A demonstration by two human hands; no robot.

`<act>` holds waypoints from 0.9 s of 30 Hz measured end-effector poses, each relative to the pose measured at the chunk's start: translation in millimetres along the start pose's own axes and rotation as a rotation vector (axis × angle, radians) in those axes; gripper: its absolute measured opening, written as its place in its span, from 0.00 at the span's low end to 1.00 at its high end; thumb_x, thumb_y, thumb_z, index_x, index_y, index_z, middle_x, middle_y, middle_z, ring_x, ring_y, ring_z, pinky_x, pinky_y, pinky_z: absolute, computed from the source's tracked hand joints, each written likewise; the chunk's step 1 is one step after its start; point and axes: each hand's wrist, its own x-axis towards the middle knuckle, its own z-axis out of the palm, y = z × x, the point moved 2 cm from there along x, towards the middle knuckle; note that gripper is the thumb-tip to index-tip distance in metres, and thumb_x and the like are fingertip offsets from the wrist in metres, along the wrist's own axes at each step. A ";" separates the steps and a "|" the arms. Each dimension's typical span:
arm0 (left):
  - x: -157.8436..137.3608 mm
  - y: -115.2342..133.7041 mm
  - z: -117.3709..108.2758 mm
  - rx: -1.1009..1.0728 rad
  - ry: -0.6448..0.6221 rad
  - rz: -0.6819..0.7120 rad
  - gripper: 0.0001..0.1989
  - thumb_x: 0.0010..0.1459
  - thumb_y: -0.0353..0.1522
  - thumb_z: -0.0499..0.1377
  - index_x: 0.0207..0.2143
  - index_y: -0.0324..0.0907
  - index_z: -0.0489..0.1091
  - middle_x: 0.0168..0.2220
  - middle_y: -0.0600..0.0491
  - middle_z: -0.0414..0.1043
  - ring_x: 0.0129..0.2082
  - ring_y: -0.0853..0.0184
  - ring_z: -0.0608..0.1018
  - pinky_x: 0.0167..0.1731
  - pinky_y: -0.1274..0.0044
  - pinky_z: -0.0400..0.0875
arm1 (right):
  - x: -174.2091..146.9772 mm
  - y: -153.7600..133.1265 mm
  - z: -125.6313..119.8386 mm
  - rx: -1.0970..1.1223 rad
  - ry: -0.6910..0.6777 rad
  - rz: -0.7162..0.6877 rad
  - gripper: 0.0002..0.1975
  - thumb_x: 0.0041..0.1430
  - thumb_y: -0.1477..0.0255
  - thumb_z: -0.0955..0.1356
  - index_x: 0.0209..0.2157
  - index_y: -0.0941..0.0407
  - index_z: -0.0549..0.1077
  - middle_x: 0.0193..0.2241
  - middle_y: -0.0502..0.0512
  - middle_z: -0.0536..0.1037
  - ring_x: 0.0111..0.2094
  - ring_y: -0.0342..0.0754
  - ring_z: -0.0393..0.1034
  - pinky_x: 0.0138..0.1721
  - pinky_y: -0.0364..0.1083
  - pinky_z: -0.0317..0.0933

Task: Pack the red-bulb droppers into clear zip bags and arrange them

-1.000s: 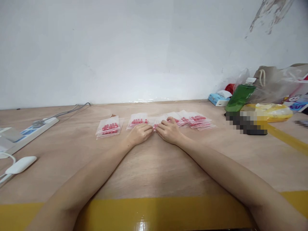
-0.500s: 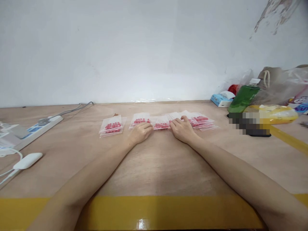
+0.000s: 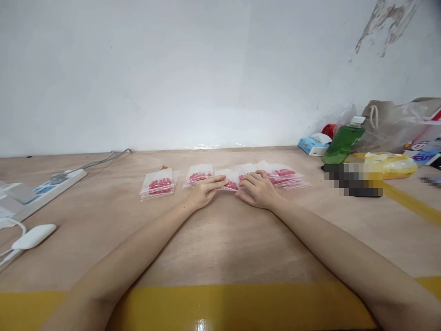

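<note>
My left hand [image 3: 204,192] has its fingers reaching over the left side of a small clear plastic bag [image 3: 233,176] of red capsule-like pieces; it seems to pinch that edge, its thumb partly hidden. On the bag's right side, my right hand [image 3: 257,189] rests with bent fingers apart and thumb out, over the edge of the neighbouring bags [image 3: 246,168]. Past this hand lies a fanned stack of similar bags [image 3: 287,177]. Just behind my left hand is another bag pile [image 3: 200,172], and a separate pile [image 3: 159,184] lies further left.
At left are a white power strip [image 3: 58,188] and a white adapter [image 3: 34,236] with cables. A blue tissue pack [image 3: 312,146], green bottle [image 3: 344,142], yellow pack [image 3: 391,164] and plastic bags [image 3: 389,119] crowd the right. Yellow tape [image 3: 220,303] runs along the table's front edge.
My left fingers have straightened and reached right over the middle bag. My right hand has spread, its thumb now showing below the bag. The view has shifted slightly.
</note>
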 end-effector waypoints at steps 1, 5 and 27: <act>0.8 0.9 -5.6 -0.012 0.008 0.014 0.17 0.60 0.25 0.47 0.48 0.42 0.68 0.50 0.48 0.67 0.50 0.67 0.70 0.50 0.70 0.67 | -0.5 1.0 -1.4 0.021 0.005 0.021 0.14 0.57 0.61 0.61 0.34 0.58 0.69 0.33 0.56 0.73 0.37 0.48 0.62 0.43 0.49 0.46; -3.2 -10.9 -42.8 0.002 0.109 0.002 0.17 0.60 0.27 0.49 0.50 0.44 0.67 0.53 0.49 0.64 0.51 0.66 0.69 0.52 0.71 0.64 | -1.8 4.1 -4.1 0.059 0.006 0.087 0.15 0.56 0.60 0.62 0.35 0.58 0.69 0.35 0.58 0.73 0.38 0.49 0.62 0.43 0.49 0.46; -8.7 -44.0 -55.3 0.499 -0.389 -0.333 0.24 0.56 0.44 0.50 0.51 0.43 0.65 0.56 0.44 0.57 0.55 0.53 0.60 0.53 0.63 0.55 | -1.8 3.2 1.5 0.075 0.021 0.066 0.11 0.56 0.65 0.62 0.27 0.58 0.68 0.33 0.56 0.72 0.35 0.47 0.62 0.40 0.48 0.49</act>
